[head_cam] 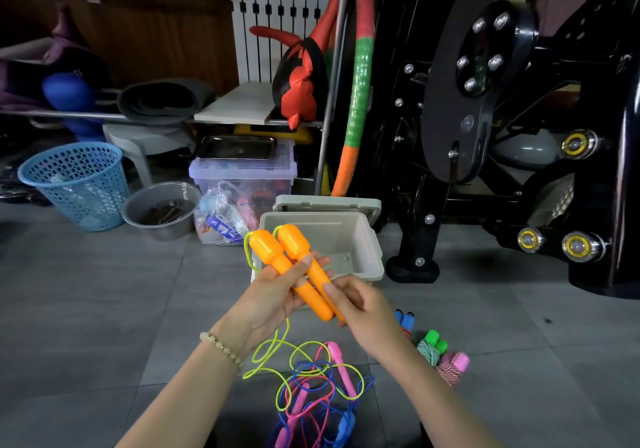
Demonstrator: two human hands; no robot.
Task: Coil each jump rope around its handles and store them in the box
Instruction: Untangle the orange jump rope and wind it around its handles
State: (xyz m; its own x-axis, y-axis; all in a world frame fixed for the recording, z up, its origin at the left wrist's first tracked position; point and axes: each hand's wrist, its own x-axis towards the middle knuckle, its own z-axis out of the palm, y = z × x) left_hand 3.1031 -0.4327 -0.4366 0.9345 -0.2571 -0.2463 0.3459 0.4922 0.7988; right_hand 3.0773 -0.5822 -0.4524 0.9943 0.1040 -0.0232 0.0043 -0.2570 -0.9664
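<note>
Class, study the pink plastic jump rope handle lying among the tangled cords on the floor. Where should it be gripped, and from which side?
Grip the pink plastic handle on its slim middle shaft, coming down from above with fingers across its narrow width. It lies flat on the grey floor tiles, so only its top and sides are open, and the tangled cords crowd around it.

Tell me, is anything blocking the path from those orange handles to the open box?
Nothing visible does. The box sits open just beyond the orange handles, its lid propped behind. Only the yellow-green cord trails down into the tangled ropes on the floor.
</note>
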